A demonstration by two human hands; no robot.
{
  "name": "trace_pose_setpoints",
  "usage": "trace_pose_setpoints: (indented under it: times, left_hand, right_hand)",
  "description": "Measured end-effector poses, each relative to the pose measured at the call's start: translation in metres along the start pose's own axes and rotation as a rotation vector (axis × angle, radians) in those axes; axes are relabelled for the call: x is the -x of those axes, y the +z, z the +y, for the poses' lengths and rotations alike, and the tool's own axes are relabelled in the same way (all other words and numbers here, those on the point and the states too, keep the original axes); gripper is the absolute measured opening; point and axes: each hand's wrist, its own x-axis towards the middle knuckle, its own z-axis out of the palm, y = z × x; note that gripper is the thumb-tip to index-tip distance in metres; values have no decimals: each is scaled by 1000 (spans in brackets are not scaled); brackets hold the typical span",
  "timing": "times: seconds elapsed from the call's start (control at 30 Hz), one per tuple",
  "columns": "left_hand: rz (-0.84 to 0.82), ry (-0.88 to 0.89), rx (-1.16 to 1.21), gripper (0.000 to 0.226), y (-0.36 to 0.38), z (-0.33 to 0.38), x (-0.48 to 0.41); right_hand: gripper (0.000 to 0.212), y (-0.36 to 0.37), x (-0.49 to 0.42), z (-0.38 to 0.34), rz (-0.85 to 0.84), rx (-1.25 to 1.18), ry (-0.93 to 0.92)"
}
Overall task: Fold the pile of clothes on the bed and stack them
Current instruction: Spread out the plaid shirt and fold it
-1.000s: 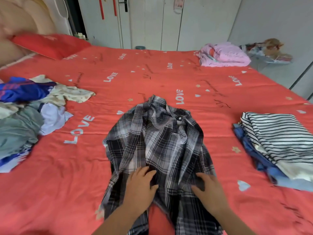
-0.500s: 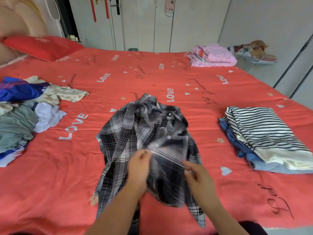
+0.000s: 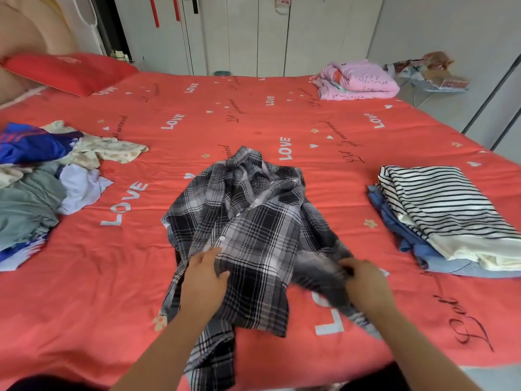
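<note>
L hand (image 3: 204,277): flat, fingers straight — rests on plaid shirt (image 3: 253,221)
R hand (image 3: 365,282): pinches shirt's rt edge — blurred

I'm logging black-grey-white plaid shirt (image 3: 253,227), coral-red LOVE-print bedspread (image 3: 98,277), black-white striped top (image 3: 439,201), blue, possibly denim, garment (image 3: 403,230).

Bare forearms (image 3: 169,342) extended forward, left hand (image 3: 204,277) palm down with fingers straight, pressing flat, right hand (image 3: 365,280) blurred, fingers curled, pinching shirt (image 3: 262,221) edge
</note>
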Motion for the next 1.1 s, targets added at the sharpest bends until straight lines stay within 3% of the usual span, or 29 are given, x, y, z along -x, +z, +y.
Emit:
trace_pose_setpoints:
  times: [0.1,0.17,0.23,0.3,0.37,0.43,0.57,0.7,0.73,0.83,0.93,1.1]
  left_hand:
    - [-23,18,-33,53,0,3,1]
    - [-27,15,7,52,-1,4,0]
    - [7,15,97,48,-3,3,-2]
    - [77,-24,266,42,-10,3,-5]
    - [130,-69,447,36,-19,6,-7]
    - [159,-76,535,35,-28,7,-10]
    - [185,-137,651,33,-34,2,-17]
    - [246,-181,785,30,-39,2,-16]
    - [261,-185,822,30,-41,2,-16]
    - [287,-186,880,29,-50,-4,-15]
    - [278,-186,871,34,-57,-7,-14]
    - [138,26,698,30,-39,26,11]
  right_hand:
    - [46,-36,-16,21,148,349,142]
    - [47,-42,-14,22,148,472,198]
    - [48,-23,-3,14,76,415,17]
    - [50,13,19,-2,-106,271,-225]
    - [70,48,42,-21,-261,160,-331]
    - [87,73,56,-40,-226,47,-317]
    - [81,83,57,-70,-71,-219,-279]
    - [108,84,61,-83,-182,-159,-266]
    - [104,85,62,-87,-184,-192,-257]
    - [63,76,60,-96,-55,-441,-208]
    - [66,45,48,-85,144,-524,-159]
    - [56,-47,46,-52,520,-242,-478]
